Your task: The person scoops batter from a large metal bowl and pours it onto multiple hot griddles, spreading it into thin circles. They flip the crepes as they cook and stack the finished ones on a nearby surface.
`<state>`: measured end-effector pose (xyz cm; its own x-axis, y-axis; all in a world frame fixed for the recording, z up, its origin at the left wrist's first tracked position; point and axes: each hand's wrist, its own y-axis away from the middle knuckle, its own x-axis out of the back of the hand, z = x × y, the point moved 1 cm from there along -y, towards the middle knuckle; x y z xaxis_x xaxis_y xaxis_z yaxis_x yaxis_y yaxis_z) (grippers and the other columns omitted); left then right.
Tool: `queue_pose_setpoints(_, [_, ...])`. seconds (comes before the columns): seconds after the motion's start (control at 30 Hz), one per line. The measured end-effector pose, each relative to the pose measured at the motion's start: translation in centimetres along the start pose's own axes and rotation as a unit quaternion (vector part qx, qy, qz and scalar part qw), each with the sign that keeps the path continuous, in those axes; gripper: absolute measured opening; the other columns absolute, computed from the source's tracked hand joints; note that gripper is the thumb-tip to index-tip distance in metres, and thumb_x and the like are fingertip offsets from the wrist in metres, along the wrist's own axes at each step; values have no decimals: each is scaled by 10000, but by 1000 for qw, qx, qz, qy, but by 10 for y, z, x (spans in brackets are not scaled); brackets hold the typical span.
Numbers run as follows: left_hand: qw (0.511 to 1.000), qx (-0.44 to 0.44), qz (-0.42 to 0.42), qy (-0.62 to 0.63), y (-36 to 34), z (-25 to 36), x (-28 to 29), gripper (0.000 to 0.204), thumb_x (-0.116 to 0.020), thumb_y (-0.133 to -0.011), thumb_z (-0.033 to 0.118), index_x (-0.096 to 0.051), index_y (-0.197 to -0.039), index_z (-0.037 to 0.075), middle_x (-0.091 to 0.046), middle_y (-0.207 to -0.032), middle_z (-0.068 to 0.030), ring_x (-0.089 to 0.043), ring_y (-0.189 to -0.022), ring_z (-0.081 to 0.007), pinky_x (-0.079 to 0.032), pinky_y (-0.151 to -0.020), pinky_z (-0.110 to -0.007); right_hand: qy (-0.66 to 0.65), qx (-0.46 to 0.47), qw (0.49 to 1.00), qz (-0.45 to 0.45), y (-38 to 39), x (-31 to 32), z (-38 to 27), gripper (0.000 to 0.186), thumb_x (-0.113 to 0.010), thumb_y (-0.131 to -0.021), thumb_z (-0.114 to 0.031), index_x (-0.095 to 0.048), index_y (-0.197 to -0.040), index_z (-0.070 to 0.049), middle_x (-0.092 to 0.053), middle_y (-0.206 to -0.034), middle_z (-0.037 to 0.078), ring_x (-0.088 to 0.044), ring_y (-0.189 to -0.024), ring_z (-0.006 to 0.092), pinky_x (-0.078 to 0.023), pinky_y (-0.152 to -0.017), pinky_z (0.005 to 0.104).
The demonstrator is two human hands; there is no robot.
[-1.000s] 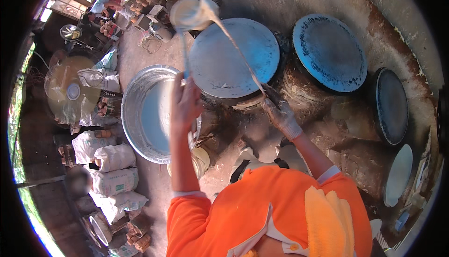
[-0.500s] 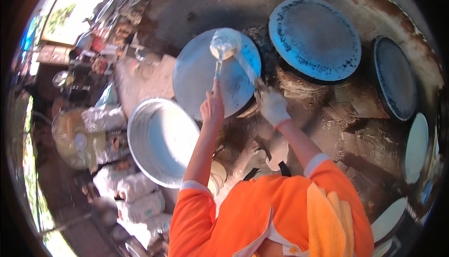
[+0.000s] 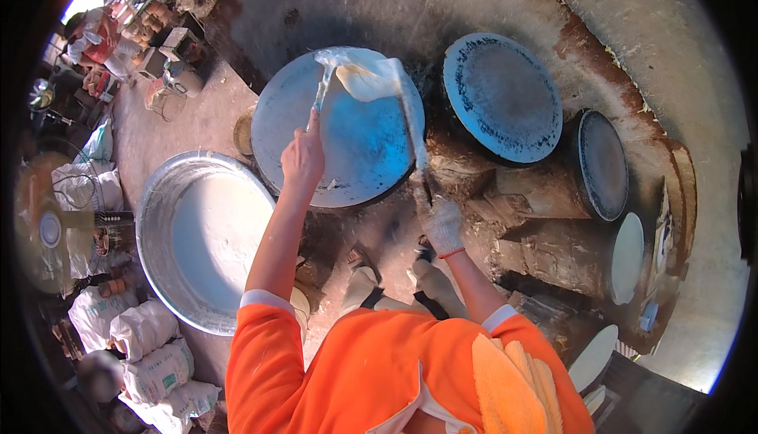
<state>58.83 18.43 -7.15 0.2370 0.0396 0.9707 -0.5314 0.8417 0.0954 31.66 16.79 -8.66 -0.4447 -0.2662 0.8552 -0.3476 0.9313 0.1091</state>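
Working with our hands apart, we clasp the bluish handle in the left hand and the long handle in the gloved right hand. The pale rounded head is over the near griddle. Work looks under way: much white liquid is left in the tub, left of the griddle; whether any coats the griddle, we cannot tell.

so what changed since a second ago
The left hand moved right, from over the metal basin to over the leftmost griddle; its tool and the long tool in the gloved right hand swung right too. Nothing was taken or let go. Basin and griddle stayed put.
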Motion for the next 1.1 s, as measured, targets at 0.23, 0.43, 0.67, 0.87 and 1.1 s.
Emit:
queue_pose_setpoints(0.23, [994,82,35,67,41,-34,20,558,-427,-852,71,-311,-1380,213,-586,-862,-191,-614,-778,-340,-485,-681,-421,-13,79,997,-13,-52,-16,-24,497,-418,-892,-349,-365,-1339,-140,-585,-1013,242,-579,-897,380,-473,-763,474])
queue_pose_setpoints(0.43, [942,61,237,228,135,-36,36,464,-493,-851,66,-427,-1309,104,-616,-873,-237,-625,-780,-332,-478,-724,-393,124,71,970,-196,-85,-2,-78,551,-442,-882,-212,-243,-1393,-161,-609,-993,232,-607,-933,364,-489,-780,477])
queue_pose_setpoints(0.67, [959,43,139,242,81,17,24,472,-458,-851,80,-399,-1319,105,-598,-957,-238,-612,-844,-363,-481,-731,-398,117,196,965,-132,-90,-44,-52,516,-403,-893,-296,-279,-1377,-168,-590,-1051,184,-583,-922,361,-480,-721,469])
queue_pose_setpoints(0.87, [978,108,25,178,50,15,-4,520,-351,-861,94,-329,-1372,187,-583,-920,-210,-591,-846,-366,-459,-730,-438,177,91,975,-101,-86,27,-22,506,-375,-898,-307,-261,-1382,-207,-599,-1023,208,-587,-904,383,-468,-777,472])
queue_pose_setpoints(1.1, [977,143,74,143,105,-18,-5,534,-428,-840,68,-325,-1361,117,-567,-811,-229,-591,-722,-370,-462,-655,-453,173,155,950,-207,-106,-5,-83,527,-404,-901,-315,-220,-1387,-227,-595,-1020,206,-582,-937,380,-476,-766,492])
